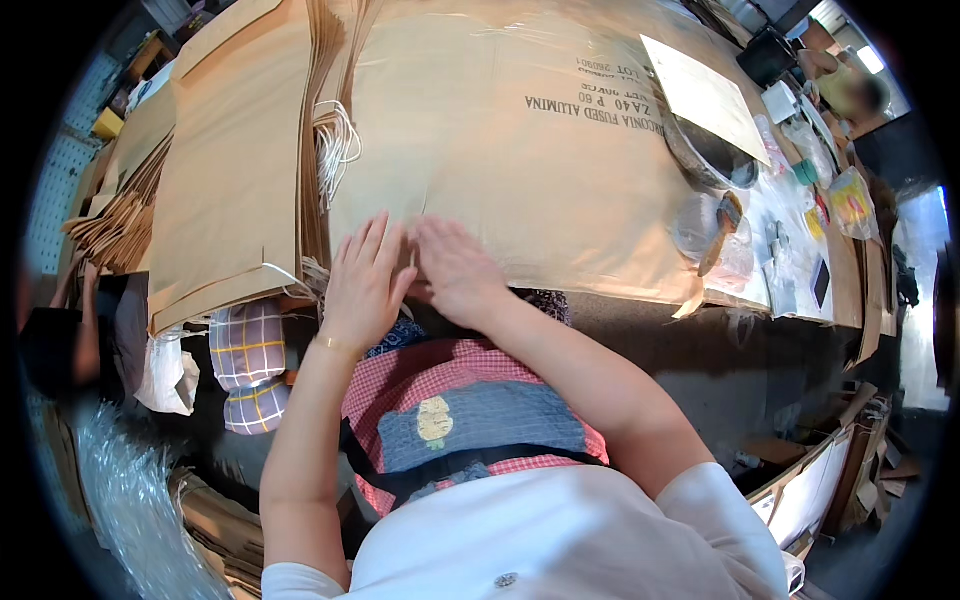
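Note:
My left hand [365, 280] and my right hand [455, 268] lie flat, side by side, on the near edge of a large brown paper sheet [520, 160] that covers the table. The fingers of both hands are spread and point away from me, and neither hand holds anything. To the left of my left hand stands a thick stack of brown paper bags [235, 160] with white cord handles [338, 145] sticking out between the bags and the sheet.
A metal bowl [712, 158] under a pale paper sheet [705, 95], plastic containers and small packets crowd the table's right end. Another person [850, 90] is at the far right. More bags [120, 220] lie far left. Checked cushions [250, 365] and plastic wrap [120, 490] sit below.

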Motion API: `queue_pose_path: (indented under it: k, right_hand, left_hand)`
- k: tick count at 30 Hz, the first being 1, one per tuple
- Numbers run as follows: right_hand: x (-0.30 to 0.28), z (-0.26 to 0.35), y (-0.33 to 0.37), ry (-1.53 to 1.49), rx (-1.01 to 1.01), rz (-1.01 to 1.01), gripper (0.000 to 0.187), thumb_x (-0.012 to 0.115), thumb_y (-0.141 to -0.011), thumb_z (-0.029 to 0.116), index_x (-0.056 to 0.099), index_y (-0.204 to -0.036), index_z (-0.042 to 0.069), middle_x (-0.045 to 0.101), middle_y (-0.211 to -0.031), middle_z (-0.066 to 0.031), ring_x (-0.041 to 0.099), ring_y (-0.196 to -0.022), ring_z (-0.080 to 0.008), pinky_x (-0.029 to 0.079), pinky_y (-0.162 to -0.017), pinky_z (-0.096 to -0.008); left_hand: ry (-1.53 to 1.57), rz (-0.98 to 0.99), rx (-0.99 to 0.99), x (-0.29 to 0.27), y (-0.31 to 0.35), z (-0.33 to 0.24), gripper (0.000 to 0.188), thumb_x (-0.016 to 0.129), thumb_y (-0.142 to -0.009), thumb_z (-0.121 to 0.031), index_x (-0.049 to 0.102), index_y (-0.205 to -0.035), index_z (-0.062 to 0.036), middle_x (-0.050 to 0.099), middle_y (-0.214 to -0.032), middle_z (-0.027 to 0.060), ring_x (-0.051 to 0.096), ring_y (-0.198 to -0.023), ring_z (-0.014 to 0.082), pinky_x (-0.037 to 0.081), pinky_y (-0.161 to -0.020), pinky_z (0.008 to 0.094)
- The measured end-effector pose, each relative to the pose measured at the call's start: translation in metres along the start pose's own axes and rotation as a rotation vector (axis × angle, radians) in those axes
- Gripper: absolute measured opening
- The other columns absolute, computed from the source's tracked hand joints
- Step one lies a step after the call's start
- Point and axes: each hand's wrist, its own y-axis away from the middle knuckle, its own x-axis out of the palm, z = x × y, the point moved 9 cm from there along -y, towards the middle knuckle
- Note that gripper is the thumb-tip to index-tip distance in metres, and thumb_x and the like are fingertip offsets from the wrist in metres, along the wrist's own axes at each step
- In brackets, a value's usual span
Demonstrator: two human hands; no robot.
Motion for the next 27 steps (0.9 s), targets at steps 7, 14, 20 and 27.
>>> queue_pose_path:
  k: [7, 14, 20, 27]
  right_hand:
    - [-0.041, -0.050, 0.086, 0.022, 0.318, 0.018, 0.076, 0.069, -0.074, 0.029, 0.035, -0.135, 0.000, 0.032, -0.143, -0.0168, 0.026, -0.135, -0.0287, 0.019, -0.112, -0.0403]
    - [-0.069, -0.057, 0.182, -0.013, 0.152, 0.001, 0.046, 0.068, -0.073, 0.018, 0.056, -0.115, 0.001, 0.055, -0.120, -0.0154, 0.051, -0.115, -0.0298, 0.042, -0.097, -0.0384]
    - [-0.133, -0.085, 0.140, 0.066, 0.185, -0.274, 0.031, 0.070, -0.070, 0.012, 0.065, -0.098, 0.001, 0.064, -0.103, -0.0155, 0.062, -0.098, -0.0317, 0.051, -0.083, -0.0370]
    - [-0.084, -0.139, 0.091, 0.183, 0.106, 0.261, 0.085, 0.061, -0.075, 0.052, 0.032, -0.139, 0.005, 0.026, -0.143, -0.0252, 0.023, -0.134, -0.0389, 0.015, -0.109, -0.0522]
  left_hand:
    - [-0.228, 0.040, -0.077, 0.055, -0.038, 0.041, 0.065, 0.043, -0.088, -0.053, 0.036, -0.139, -0.0133, 0.030, -0.146, 0.0136, 0.026, -0.134, 0.0340, 0.018, -0.109, 0.0502]
    - [-0.198, 0.024, -0.078, 0.055, -0.037, 0.038, 0.066, 0.046, -0.087, -0.050, 0.035, -0.139, -0.0118, 0.029, -0.146, 0.0147, 0.026, -0.134, 0.0350, 0.018, -0.108, 0.0507]
    - [-0.148, 0.187, -0.035, 0.059, -0.048, 0.046, 0.074, 0.044, -0.085, -0.057, 0.032, -0.140, -0.0089, 0.027, -0.146, 0.0191, 0.022, -0.135, 0.0380, 0.015, -0.109, 0.0534]
    - [-0.077, 0.068, -0.090, 0.039, -0.061, 0.063, 0.074, 0.052, -0.082, -0.054, 0.036, -0.138, -0.0087, 0.030, -0.144, 0.0193, 0.025, -0.134, 0.0373, 0.016, -0.109, 0.0517]
